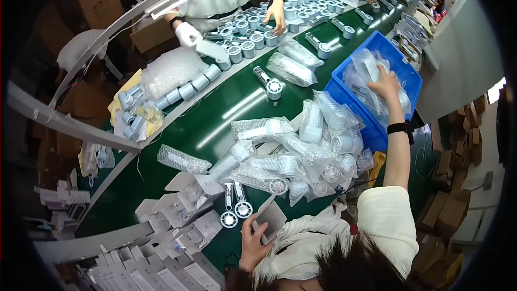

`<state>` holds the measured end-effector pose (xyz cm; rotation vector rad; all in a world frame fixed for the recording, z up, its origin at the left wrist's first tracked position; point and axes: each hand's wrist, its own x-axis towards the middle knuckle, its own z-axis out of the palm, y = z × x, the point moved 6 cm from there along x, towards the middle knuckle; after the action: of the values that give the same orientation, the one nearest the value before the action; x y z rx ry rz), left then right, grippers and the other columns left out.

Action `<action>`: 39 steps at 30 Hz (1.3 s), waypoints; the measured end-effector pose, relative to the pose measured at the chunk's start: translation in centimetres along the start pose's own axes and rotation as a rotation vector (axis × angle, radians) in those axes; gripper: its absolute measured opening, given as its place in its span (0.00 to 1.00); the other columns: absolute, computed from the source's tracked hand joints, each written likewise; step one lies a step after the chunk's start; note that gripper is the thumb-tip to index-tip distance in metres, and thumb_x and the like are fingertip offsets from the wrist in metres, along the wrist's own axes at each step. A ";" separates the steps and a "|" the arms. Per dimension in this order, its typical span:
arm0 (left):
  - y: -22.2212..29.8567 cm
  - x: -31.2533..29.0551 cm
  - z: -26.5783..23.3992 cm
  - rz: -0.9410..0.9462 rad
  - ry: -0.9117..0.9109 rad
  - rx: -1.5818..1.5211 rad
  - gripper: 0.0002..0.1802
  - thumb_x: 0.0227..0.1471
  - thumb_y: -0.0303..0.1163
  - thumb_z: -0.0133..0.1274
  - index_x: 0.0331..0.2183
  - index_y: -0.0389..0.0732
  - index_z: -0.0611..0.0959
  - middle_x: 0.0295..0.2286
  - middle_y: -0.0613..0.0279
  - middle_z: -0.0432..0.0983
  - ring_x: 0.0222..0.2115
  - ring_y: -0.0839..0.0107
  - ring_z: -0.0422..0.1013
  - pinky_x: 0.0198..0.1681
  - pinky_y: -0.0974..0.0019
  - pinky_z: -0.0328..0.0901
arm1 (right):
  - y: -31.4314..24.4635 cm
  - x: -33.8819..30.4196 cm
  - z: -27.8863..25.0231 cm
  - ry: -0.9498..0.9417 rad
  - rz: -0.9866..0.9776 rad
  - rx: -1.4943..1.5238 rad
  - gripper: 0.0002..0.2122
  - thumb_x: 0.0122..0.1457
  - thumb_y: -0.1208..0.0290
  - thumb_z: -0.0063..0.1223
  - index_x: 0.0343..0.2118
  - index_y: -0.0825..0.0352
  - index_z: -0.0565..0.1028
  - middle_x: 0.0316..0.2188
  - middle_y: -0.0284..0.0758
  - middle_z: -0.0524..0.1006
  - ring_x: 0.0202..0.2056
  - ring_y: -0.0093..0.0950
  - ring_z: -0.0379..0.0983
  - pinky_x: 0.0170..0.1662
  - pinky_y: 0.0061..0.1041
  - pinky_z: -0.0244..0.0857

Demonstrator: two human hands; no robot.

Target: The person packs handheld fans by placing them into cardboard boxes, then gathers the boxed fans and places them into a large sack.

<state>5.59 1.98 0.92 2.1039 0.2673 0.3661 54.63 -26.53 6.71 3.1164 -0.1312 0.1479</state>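
Clear plastic-wrapped packets (362, 82) lie inside the open blue rectangular plastic bin (372, 125), where my right hand (385, 83) reaches onto them, though I cannot tell whether it grips one; my left hand (255, 242) holds a small white cardboard box (271, 220), nearer me than the bin. I'd judge each packet light, soft-skinned and slippery, best taken round its middle. Glossy green worktable (215, 124) stretches left of the bin, brown cardboard cartons (451, 210) right of it.

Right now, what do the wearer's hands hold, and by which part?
The left hand holds a white box by its lower-left side. The right hand is on clear bags in the blue bin; whether it grips one cannot be told.
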 end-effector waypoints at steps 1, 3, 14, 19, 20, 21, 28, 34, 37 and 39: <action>0.0 0.3 -0.8 0.001 -0.023 0.017 0.35 0.27 0.28 0.62 0.43 0.50 0.67 0.46 0.51 0.57 0.44 0.53 0.60 0.44 0.54 0.58 | 0.7 0.7 2.7 -0.079 -0.059 0.054 0.37 0.27 0.57 0.58 0.49 0.46 0.61 0.43 0.50 0.64 0.44 0.45 0.62 0.45 0.45 0.56; 3.2 -0.4 2.5 -0.016 -0.047 -0.029 0.33 0.27 0.26 0.61 0.41 0.49 0.69 0.46 0.50 0.57 0.44 0.52 0.59 0.43 0.55 0.58 | 8.4 6.3 5.8 -0.237 -0.277 0.038 0.35 0.30 0.61 0.59 0.49 0.50 0.62 0.43 0.47 0.65 0.44 0.46 0.62 0.45 0.46 0.57; -0.5 -2.0 -0.4 0.003 -0.011 -0.032 0.32 0.28 0.23 0.59 0.41 0.49 0.70 0.45 0.50 0.58 0.44 0.52 0.59 0.44 0.57 0.58 | -46.5 -28.3 5.2 -0.449 -1.386 0.843 0.23 0.47 0.62 0.50 0.47 0.63 0.63 0.35 0.47 0.69 0.39 0.43 0.65 0.42 0.36 0.61; -3.8 -3.9 0.2 -0.461 0.096 -0.335 0.30 0.29 0.20 0.56 0.40 0.51 0.71 0.45 0.51 0.58 0.44 0.52 0.60 0.44 0.58 0.58 | -56.7 -41.3 13.4 -0.835 -1.438 0.663 0.39 0.40 0.57 0.57 0.54 0.60 0.50 0.37 0.55 0.66 0.38 0.47 0.66 0.41 0.35 0.62; -4.1 -4.5 0.0 -0.469 0.104 -0.335 0.30 0.29 0.20 0.56 0.40 0.51 0.71 0.45 0.51 0.58 0.44 0.52 0.60 0.44 0.58 0.58 | -56.6 -42.6 14.0 -0.830 -1.483 0.574 0.40 0.39 0.58 0.58 0.55 0.60 0.49 0.37 0.55 0.66 0.38 0.47 0.66 0.41 0.35 0.62; -4.4 -5.0 -0.2 -0.503 0.140 -0.347 0.29 0.29 0.20 0.56 0.39 0.50 0.72 0.45 0.52 0.58 0.44 0.53 0.60 0.44 0.58 0.58 | -56.6 -43.7 14.6 -0.823 -1.528 0.483 0.42 0.37 0.60 0.59 0.55 0.60 0.47 0.37 0.55 0.66 0.38 0.48 0.66 0.41 0.34 0.62; -2.6 -5.3 -2.9 -0.161 0.127 0.007 0.26 0.31 0.23 0.59 0.37 0.43 0.70 0.45 0.49 0.58 0.45 0.51 0.59 0.45 0.57 0.58 | -55.3 -33.9 13.8 -0.930 -0.951 1.056 0.40 0.35 0.70 0.57 0.53 0.62 0.48 0.36 0.49 0.66 0.38 0.39 0.67 0.39 0.30 0.63; -2.0 -6.5 -4.8 -0.174 0.459 0.025 0.39 0.27 0.30 0.65 0.40 0.43 0.59 0.45 0.41 0.54 0.45 0.47 0.57 0.45 0.55 0.57 | -41.4 -23.6 -2.1 -1.227 -0.320 1.969 0.20 0.44 0.82 0.47 0.42 0.69 0.58 0.36 0.42 0.67 0.39 0.38 0.67 0.42 0.40 0.65; -1.7 -6.5 -5.1 -0.270 0.472 0.096 0.40 0.27 0.31 0.65 0.41 0.42 0.57 0.46 0.40 0.53 0.46 0.49 0.57 0.45 0.56 0.56 | -33.1 -28.1 -3.8 -1.744 -0.149 1.941 0.19 0.50 0.75 0.43 0.45 0.74 0.60 0.40 0.43 0.68 0.42 0.37 0.67 0.47 0.36 0.61; -1.3 -6.4 -4.8 -0.298 0.432 0.158 0.42 0.27 0.31 0.65 0.42 0.41 0.56 0.45 0.41 0.54 0.45 0.50 0.58 0.44 0.56 0.57 | -27.9 -32.1 -4.1 -1.839 -0.014 1.949 0.19 0.52 0.73 0.43 0.47 0.73 0.59 0.43 0.43 0.67 0.44 0.36 0.66 0.49 0.35 0.59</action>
<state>-2.13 4.32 1.29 2.0789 0.8769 0.6339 24.72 3.97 7.28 -0.5876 -0.0496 1.3777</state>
